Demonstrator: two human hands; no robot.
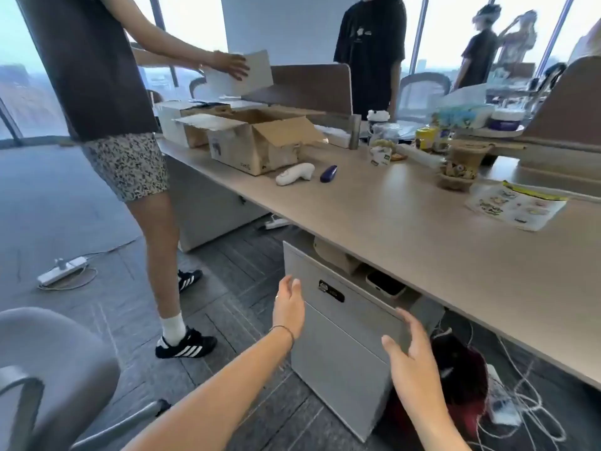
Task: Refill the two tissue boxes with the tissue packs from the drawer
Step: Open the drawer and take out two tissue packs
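Observation:
A grey drawer cabinet [338,346] stands under the desk, its drawers closed, with a dark lock plate near the top front. My left hand [288,305] is open at the cabinet's upper left corner, fingers apart, holding nothing. My right hand [411,351] is open in front of the cabinet's right edge, also holding nothing. No tissue pack shows. A light tissue box [463,116] sits far back right on the desk; I cannot tell which boxes are the task's.
A person in patterned shorts [126,164] stands left of the desk, holding a white board. An open cardboard box [257,141], a white controller [294,174] and snacks lie on the desk [406,222]. Cables [520,402] trail right of the cabinet. A grey chair [48,369] is lower left.

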